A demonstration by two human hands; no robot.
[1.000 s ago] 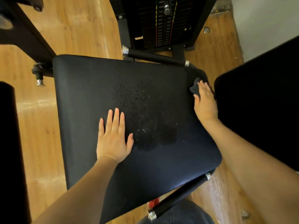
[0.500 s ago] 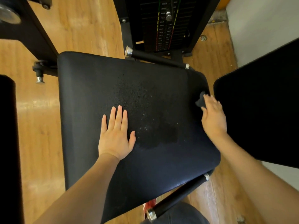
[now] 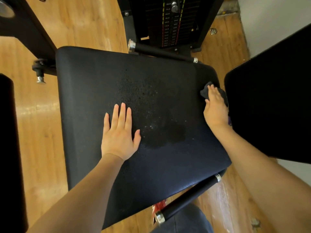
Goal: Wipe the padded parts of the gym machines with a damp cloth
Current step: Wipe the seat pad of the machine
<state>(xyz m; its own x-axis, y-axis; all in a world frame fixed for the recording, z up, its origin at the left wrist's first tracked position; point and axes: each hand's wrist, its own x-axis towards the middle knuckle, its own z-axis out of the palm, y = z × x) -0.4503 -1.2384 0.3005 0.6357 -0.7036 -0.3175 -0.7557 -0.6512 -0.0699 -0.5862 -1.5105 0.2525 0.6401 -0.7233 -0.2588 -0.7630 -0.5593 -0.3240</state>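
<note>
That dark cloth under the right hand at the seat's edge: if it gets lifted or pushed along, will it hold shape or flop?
Probably floppy: the cloth lies bunched and creased under the right hand, with no flat outline. It looks light for its size. Pushed along the seat pad, it will likely drag and fold over, since the pad looks grainy and wet-patched.

Most of the dark cloth (image 3: 205, 91) lies under the right hand (image 3: 216, 109), only its bunched far end and a strip at the seat's edge showing. The left hand (image 3: 118, 132) covers part of the seat pad (image 3: 87, 101). The back pad (image 3: 272, 105) runs off the right edge, and another black pad (image 3: 10, 148) off the left. The weight stack (image 3: 170, 22) is cut at the top, its numbers too small to read. A red label (image 3: 159, 208) peeks from under the seat, unreadable.
</note>
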